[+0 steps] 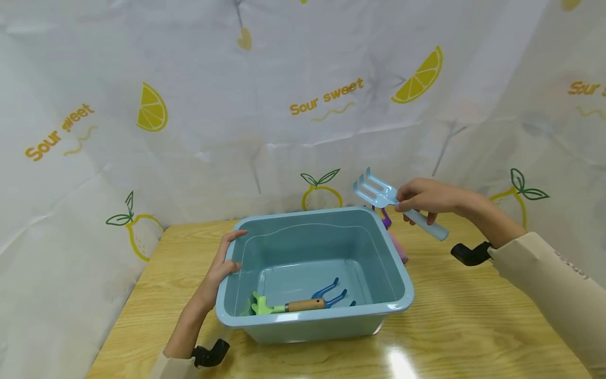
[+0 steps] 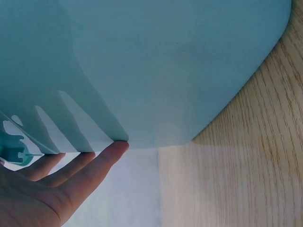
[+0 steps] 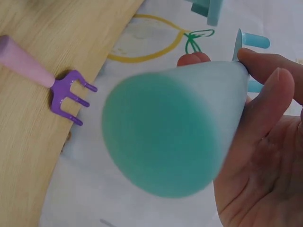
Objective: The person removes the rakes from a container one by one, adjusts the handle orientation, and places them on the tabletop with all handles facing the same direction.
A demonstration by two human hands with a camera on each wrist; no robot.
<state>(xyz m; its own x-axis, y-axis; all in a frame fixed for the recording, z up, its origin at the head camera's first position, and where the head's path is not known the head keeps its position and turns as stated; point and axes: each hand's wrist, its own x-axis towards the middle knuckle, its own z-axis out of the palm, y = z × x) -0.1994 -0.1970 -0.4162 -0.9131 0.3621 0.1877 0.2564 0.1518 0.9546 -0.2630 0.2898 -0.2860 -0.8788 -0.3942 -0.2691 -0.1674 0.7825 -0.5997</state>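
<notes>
A light blue garden hand rake (image 1: 376, 191) is held in my right hand (image 1: 433, 196), pinched near the top of its handle. Its tines point up and left, above the right back corner of a blue-grey plastic tub (image 1: 314, 316). In the right wrist view the rounded handle end (image 3: 161, 137) faces the camera. My left hand (image 1: 219, 273) grips the tub's left rim, thumb and a finger over the edge. The left wrist view shows other fingers (image 2: 90, 179) against the outer wall. Inside the tub lie a green pronged tool (image 1: 262, 305) and a wooden-handled blue cultivator (image 1: 305, 305).
A purple hand rake (image 3: 61, 92) with a pink handle lies on the wooden table (image 1: 454, 316), right of the tub. Behind the table hangs a white cloth (image 1: 199, 105) printed with lemons. Black wrist mounts (image 1: 471, 255) sit on both forearms.
</notes>
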